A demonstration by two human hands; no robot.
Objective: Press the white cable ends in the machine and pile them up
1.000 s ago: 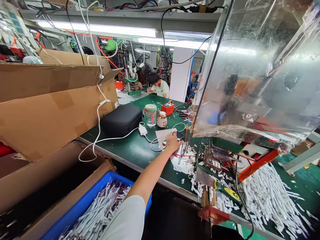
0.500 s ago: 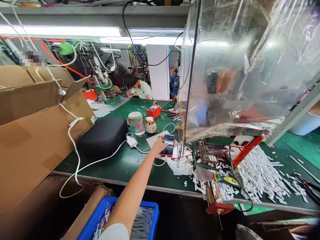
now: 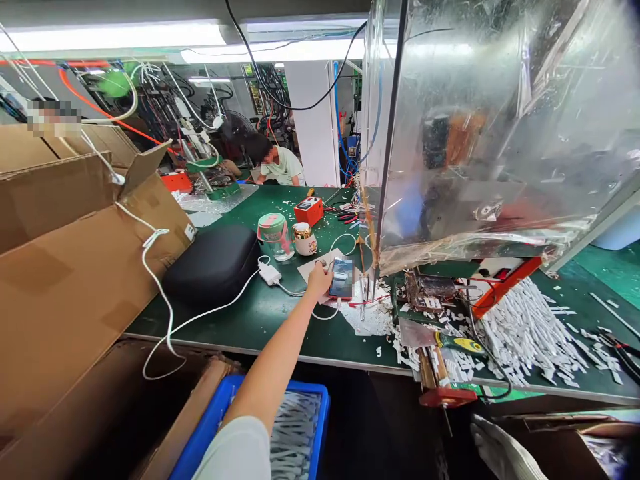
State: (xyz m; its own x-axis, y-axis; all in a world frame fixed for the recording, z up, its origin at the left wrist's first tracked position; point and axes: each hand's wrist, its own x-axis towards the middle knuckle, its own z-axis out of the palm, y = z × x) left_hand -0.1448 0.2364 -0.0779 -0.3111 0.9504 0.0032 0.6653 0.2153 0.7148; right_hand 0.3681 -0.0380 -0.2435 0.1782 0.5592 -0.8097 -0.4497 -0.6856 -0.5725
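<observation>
My left hand (image 3: 317,281) reaches across the green workbench (image 3: 260,313), its fingers against the left edge of a red-edged smartphone (image 3: 341,278). The phone lies on a sheet of paper (image 3: 315,267), and its lower part looks free of the hand. A white charger (image 3: 270,273) sits to the left, with a white cable running towards the phone. At the bottom right corner shows my right hand (image 3: 500,450) in a white knit glove, low and away from the bench, holding nothing I can see.
A black zip case (image 3: 213,263), a green-lidded glass bottle (image 3: 275,237), a gold-lidded jar (image 3: 305,239) and a red box (image 3: 309,211) stand on the bench. A clear plastic sheet (image 3: 500,133) hangs right, above white strips (image 3: 530,333). A blue crate (image 3: 250,427) sits below; a co-worker (image 3: 280,167) sits beyond.
The view has swung left and the blue crate has dropped lower in the frame. The phone now stands more upright in the picture, and my gloved right hand has come into view.
</observation>
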